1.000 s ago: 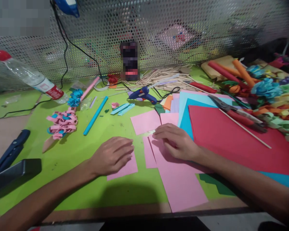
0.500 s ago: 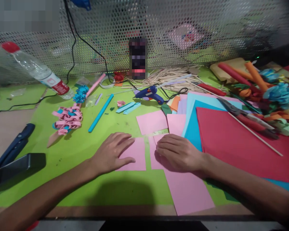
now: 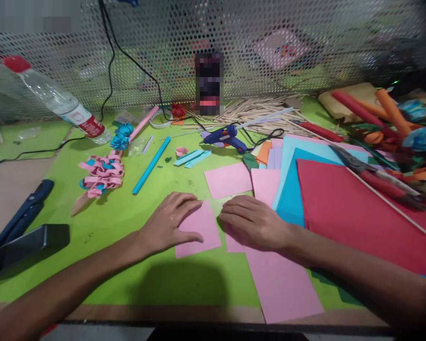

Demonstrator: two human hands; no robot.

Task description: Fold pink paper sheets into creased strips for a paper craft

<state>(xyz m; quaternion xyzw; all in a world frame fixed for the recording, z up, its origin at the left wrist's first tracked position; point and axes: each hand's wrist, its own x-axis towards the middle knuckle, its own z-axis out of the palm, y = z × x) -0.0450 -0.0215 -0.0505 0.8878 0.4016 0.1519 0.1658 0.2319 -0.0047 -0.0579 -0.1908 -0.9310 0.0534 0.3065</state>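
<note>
My left hand (image 3: 172,220) lies on a pink paper piece (image 3: 204,229), its thumb stretched well apart from the fingers. That piece sits slightly turned on the green tabletop. Across a narrow gap, my right hand (image 3: 253,220) rests palm down over another pink piece (image 3: 233,242), fingers extended side by side; its thumb is hidden. A long pink sheet (image 3: 284,284) runs from under the right hand to the table's front edge. Two more pink pieces, one a pink rectangle (image 3: 229,180), lie just beyond the hands.
A blue glue gun (image 3: 222,136) lies behind the papers, near many thin wooden sticks (image 3: 248,113). Red sheets (image 3: 362,203) with pliers (image 3: 379,177) are at right. At left are a plastic bottle (image 3: 62,104), a pink paper-loop piece (image 3: 102,173) and a dark stapler (image 3: 24,213).
The pink piece under my left hand has turned a little. My right hand has slid left toward it, its fingers straighter. The whole view has shifted slightly.
</note>
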